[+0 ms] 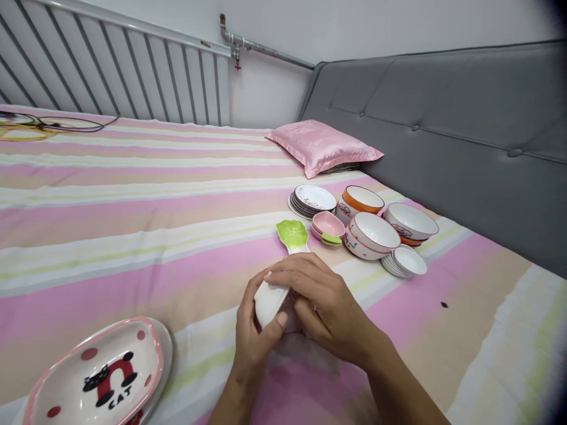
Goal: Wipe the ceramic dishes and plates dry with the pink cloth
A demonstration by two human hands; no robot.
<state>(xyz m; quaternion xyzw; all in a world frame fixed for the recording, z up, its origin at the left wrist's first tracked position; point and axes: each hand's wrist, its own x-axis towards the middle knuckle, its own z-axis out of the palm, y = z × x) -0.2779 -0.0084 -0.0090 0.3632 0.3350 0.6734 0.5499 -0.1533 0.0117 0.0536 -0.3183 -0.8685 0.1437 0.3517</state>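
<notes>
In front of me, my left hand [254, 336] grips a small white dish [269, 301], tilted on its side, with the thumb along its near edge. Over the dish's top edge lie the fingers of my right hand [321, 301], curled and touching it. A pale, thin cloth [301, 353], perhaps a tissue, hangs under my right palm and is partly hidden by it. Just beyond my hands rests a green and white cabbage-shaped dish [293, 235]. Beside it are pink dishes [328, 224] with a green leaf-shaped part.
Stacked plates [315, 198], orange-rimmed bowls [361, 199], red-rimmed bowls [374, 233], another bowl stack [411, 221] and small white dishes [407, 261] stand on the striped bedsheet [133, 254]. A cat dish [148, 348] lies front left. Behind are a pink pillow [325, 144] and grey headboard [443, 106].
</notes>
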